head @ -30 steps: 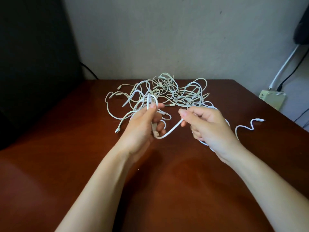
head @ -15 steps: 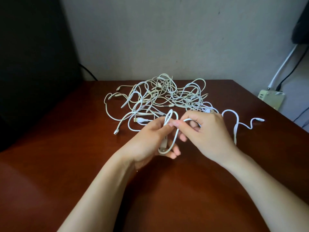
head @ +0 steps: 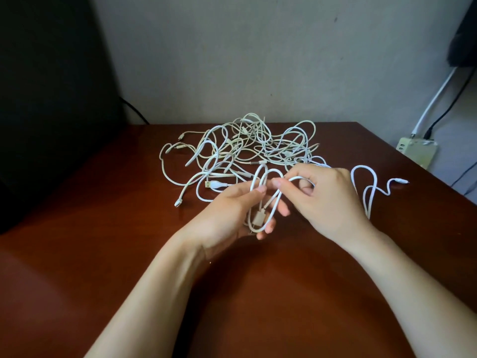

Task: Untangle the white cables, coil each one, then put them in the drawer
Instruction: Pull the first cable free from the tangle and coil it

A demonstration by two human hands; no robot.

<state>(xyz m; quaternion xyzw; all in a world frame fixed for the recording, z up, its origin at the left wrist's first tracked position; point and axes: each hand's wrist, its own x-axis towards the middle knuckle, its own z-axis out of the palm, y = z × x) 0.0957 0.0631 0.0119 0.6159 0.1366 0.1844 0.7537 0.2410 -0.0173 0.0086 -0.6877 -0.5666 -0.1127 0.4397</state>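
Reddish-brown table (head: pixel 77 267) fills the lower part of the view and stands against a grey wall (head: pixel 232 60).

1. Far left: a dark panel (head: pixel 46 99) stands beside the table, with a black lead (head: pixel 134 112) running behind its edge.
2. Centre rear: the tangle of white cables (head: pixel 258 148) lies on the table near the wall. Several plug ends stick out on its left side, and a flat metal plug (head: pixel 214 184) lies on the near edge.
3. Left hand (head: pixel 232 215): raised just in front of the tangle, palm turned inward. Thumb and fingers are curled around the long loops of one white cable (head: pixel 268 200), gripping them (a boxy connector (head: pixel 259 217) hangs among the loops by the fingers).
4. Right hand (head: pixel 327 202): close beside the left, nearly touching it. Thumb and forefinger pinch the same cable where it leaves the loops; the remaining fingers are curled under.
5. Right of the hands: the free run (head: pixel 371 192) of the cable rises in an arch past the right hand, then snakes across the table to its end plug (head: pixel 400 181).
6. Far right: a pale power strip (head: pixel 418 151) sits off the table edge, with a white and a black lead plugged in.
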